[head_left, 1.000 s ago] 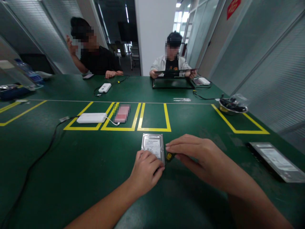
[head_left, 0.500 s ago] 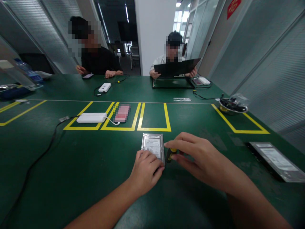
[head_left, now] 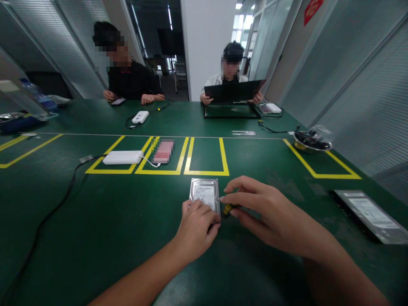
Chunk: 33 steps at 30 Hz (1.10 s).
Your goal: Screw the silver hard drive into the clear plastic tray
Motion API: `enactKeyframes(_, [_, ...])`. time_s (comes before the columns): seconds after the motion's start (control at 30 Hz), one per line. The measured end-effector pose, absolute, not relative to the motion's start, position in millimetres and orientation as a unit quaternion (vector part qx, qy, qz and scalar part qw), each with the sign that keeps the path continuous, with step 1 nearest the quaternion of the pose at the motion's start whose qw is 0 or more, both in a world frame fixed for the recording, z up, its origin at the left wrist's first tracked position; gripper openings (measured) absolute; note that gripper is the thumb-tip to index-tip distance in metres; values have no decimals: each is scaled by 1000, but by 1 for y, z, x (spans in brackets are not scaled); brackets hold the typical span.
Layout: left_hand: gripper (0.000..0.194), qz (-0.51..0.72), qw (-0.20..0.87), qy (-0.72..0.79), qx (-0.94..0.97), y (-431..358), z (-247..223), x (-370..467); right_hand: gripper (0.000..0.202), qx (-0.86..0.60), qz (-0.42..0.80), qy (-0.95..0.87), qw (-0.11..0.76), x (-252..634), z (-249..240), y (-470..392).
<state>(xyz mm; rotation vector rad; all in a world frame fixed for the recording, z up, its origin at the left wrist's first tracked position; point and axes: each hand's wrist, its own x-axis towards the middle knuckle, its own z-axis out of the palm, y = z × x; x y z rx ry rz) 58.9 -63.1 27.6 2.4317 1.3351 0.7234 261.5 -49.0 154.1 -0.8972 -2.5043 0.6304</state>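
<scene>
A silver hard drive [head_left: 204, 191] with a white label lies flat on the green table [head_left: 127, 221]. My left hand [head_left: 197, 225] rests over its lower part, fingers curled on the near edge and right corner. Just right of the drive, my right hand [head_left: 258, 208] pinches a small black and yellow tool [head_left: 227, 208], which looks like a short screwdriver. The tool is at the drive's right side; its tip is too small to make out.
Another drive-like silver device [head_left: 371, 214] lies at the right. A white power bank [head_left: 123, 157], a pink phone [head_left: 163, 152] and yellow tape frames are ahead. A bowl of dark parts [head_left: 312, 140] stands back right. Two people sit opposite, one holding a black panel [head_left: 236, 91].
My right hand has shifted slightly, its index finger lifting, and the tool has turned and tilted between its fingers. The black panel across the table has moved slightly left. My left hand has hardly moved.
</scene>
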Motion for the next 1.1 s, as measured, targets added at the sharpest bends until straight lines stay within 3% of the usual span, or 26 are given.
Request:
enactKeyframes(0.53, [10,241,197,495,811,-59,30,64,30,-291,214,-908,214,264,154,-48])
enactKeyframes(0.73, [7,222,200,495,816,-59,31,63,18,-316,203,-904,207,263,155,-46])
enactKeyframes(0.93, [8,202,206,500,817,-58,34,63,33,-297,203,-907,219,266,151,-47])
enactKeyframes(1.1, [8,195,204,507,814,-58,34,63,15,-327,208,-901,195,265,152,-46])
